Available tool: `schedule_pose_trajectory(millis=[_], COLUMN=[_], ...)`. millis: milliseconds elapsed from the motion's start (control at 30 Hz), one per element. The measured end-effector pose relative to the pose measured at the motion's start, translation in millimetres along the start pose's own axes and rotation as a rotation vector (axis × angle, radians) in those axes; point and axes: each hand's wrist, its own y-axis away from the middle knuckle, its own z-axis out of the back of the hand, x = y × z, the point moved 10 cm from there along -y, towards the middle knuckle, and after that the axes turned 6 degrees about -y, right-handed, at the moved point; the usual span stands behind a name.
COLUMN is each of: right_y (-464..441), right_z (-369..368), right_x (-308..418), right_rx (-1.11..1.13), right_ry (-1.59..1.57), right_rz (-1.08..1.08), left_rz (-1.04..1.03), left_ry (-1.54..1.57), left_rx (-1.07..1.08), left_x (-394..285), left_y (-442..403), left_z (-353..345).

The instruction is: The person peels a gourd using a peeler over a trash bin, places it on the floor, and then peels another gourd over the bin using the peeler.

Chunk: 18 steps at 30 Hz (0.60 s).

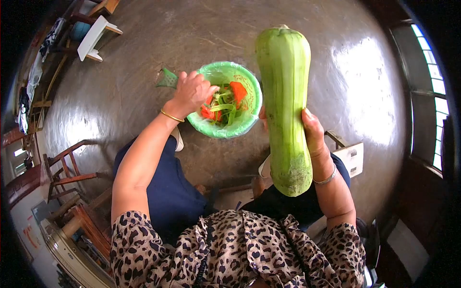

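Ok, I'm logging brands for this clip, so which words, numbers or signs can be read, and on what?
No text is readable.
Red marks on the white panel, lower left: too blurred.
Dark marks on the white seat, right: too small.
Gourd, bin, green handle: no writing visible.

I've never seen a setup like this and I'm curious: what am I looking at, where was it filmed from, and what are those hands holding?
There is no machine here: these are a person's bare hands. The single picture comes from a camera on their head, looking down. The right hand grips a long, pale green gourd. The left hand, over the bucket, seems closed on a green object with holes; its full shape is hidden. The green bucket, lined with clear plastic, stands on the smooth floor, with green strips and orange-red pieces inside.
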Motion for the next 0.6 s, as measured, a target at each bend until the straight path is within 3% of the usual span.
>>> schedule_pose_trajectory(millis=[133, 267, 467, 600], right_y=[-13, -19, -36, -43], right_z=[0, -11, -4, 8], right_x=[-2, -7, -16, -39], right_rx=[0.12, 0.172, 0.1, 0.001], right_ry=[0.012, -0.166, -0.187, -0.201], right_rz=[-0.004, -0.028, -0.044, -0.223], left_rz=[0.001, -0.05, 0.055, 0.035], left_ry=[-0.045, -0.078, 0.166, 0.227], left_rx=[-0.107, -0.212, -0.036, 0.0], left_x=[-5, -18, -20, -18], left_y=[-7, -11, -15, -19], left_z=[13, 41, 55, 63])
